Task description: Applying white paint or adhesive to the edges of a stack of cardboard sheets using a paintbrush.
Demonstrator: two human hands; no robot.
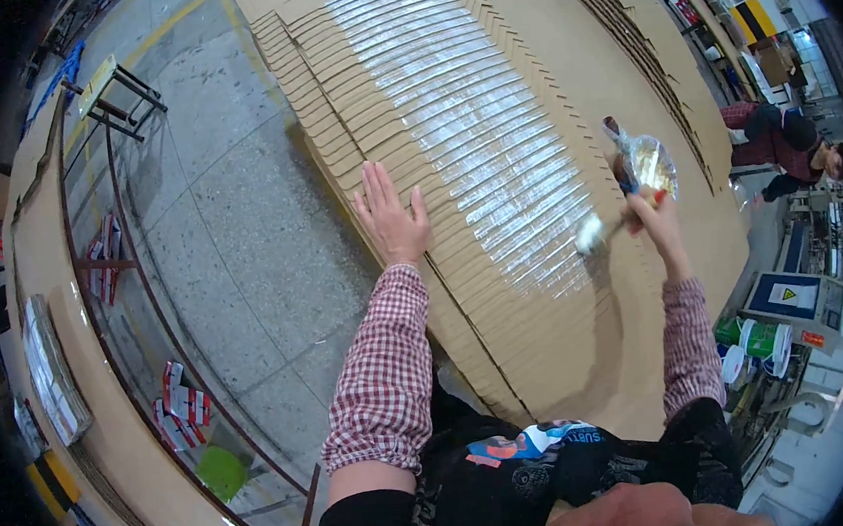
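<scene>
Fanned-out cardboard sheets overlap in a long row before me, with a shiny wet-looking strip running across their edges. My left hand lies flat on the left part of the sheets, fingers stretched out. In my right hand is the handle of a brush, its whitish bristles at the right edge of the shiny strip near its lower end. Just beyond that hand stands a plastic-lined bowl with yellowish contents, partly hidden by the hand.
More stacked cardboard lies at the far right. Left, past a strip of floor, stand a cardboard-covered table and a small stool. Another person is at the right, near machinery and green-and-white buckets.
</scene>
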